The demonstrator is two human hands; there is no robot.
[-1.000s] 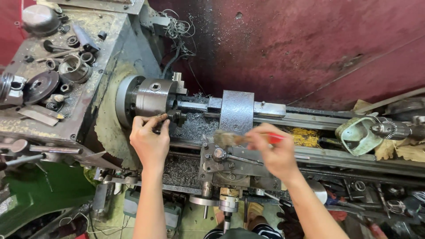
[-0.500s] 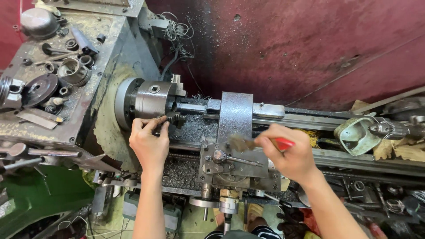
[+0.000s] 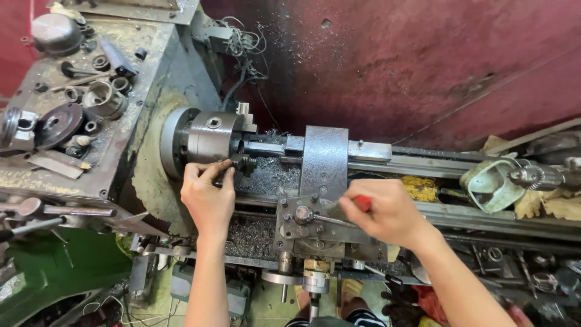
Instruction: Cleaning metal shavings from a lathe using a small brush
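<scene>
Head view: the right hand (image 3: 387,213), clenching a red-handled brush (image 3: 362,203), has dropped to mid-frame onto the carriage (image 3: 321,227) while the left hand (image 3: 209,194) still pinches a small part (image 3: 227,171) at the chuck (image 3: 209,140).

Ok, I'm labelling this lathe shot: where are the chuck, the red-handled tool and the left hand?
chuck (image 3: 209,140): head view, on its round steel body.
red-handled tool (image 3: 363,203): head view, on the red handle showing inside the right hand.
left hand (image 3: 207,192): head view, on the back of the hand, below the chuck.

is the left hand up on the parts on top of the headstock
No, the left hand rests at the front of the lathe chuck, below those loose parts.
</scene>
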